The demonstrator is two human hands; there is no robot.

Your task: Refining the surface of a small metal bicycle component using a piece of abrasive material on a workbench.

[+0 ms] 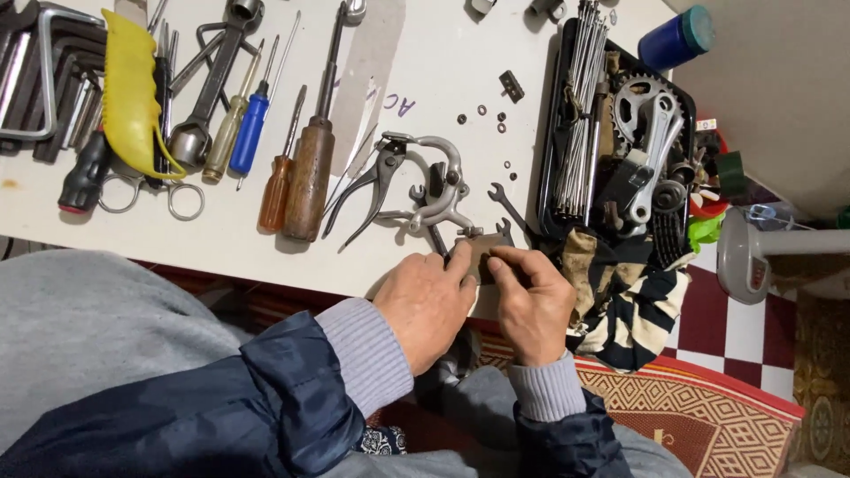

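At the bottom of the frame I saw my own arms in dark blue jacket sleeves with grey ribbed cuffs, above a red patterned rug [708, 416]. My left hand [428, 305] and my right hand [531, 305] met just below the centre, at the near edge of the white worktable [443, 71]. Both were closed, fingertips pinching a small flat dark metal piece [484, 257] between them; what kind of part it was I could not tell. Its far end lay touching the silver bicycle brake caliper [438, 190] resting on the table just above my fingers.

Beside my right hand, a black and cream striped rag [624, 305] hung over the table edge. Just left of the caliper lay grey pliers [372, 181], and a small open-ended spanner [506, 202] lay to its right. A few tiny washers [492, 117] were scattered further up.

In the upper right, a long black tray [551, 115] held a bundle of thin steel spokes [582, 97] along its left side, with a toothed chainring [634, 99] and a silver crank arm [655, 155] crowded among other small metal parts on its right. Beyond it, at the top edge, stood a blue cylindrical can with a teal lid [677, 35].

Across the upper left lay a row of screwdrivers with brown wooden, amber and blue handles [251, 133], a yellow plastic-handled tool [128, 93], scissors [150, 190] and a set of hex keys [44, 80].
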